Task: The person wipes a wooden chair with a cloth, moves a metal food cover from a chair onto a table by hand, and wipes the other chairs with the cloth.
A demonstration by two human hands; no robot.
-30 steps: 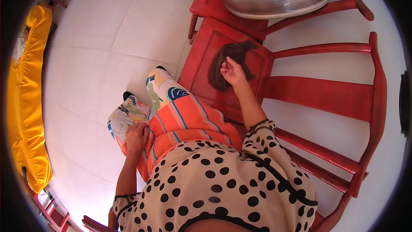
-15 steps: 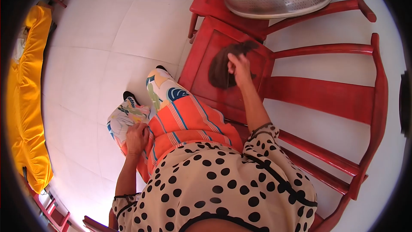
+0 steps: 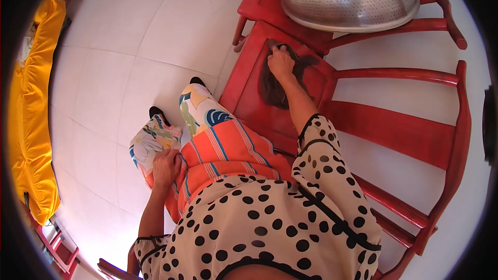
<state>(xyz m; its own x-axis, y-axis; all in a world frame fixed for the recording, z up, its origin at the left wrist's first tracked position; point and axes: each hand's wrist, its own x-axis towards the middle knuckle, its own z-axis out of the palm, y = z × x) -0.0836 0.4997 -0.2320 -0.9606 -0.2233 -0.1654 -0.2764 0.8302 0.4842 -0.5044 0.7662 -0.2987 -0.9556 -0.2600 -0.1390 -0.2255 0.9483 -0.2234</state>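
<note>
A dark brown cloth (image 3: 275, 85) lies crumpled on the seat of a red wooden chair (image 3: 249, 83). My right hand (image 3: 281, 62) is on the cloth's upper part, fingers closed on it and pinching up a bit of the fabric. On my left thigh, over the orange striped cloth and the patterned trousers (image 3: 155, 140), rests my left hand (image 3: 166, 167). Its fingers are curled, and whatever may be under them is hidden.
A perforated metal bowl (image 3: 347, 0) sits upside down on a second red chair (image 3: 259, 2) at the upper right. Yellow fabric (image 3: 36, 114) runs along the left side. Pale floor tiles (image 3: 98, 98) lie between. More red furniture shows at the edges.
My right hand has moved up to the cloth's far end and closed on it; the cloth's shape has shifted. The view has tilted slightly. My left hand has stayed on the thigh.
</note>
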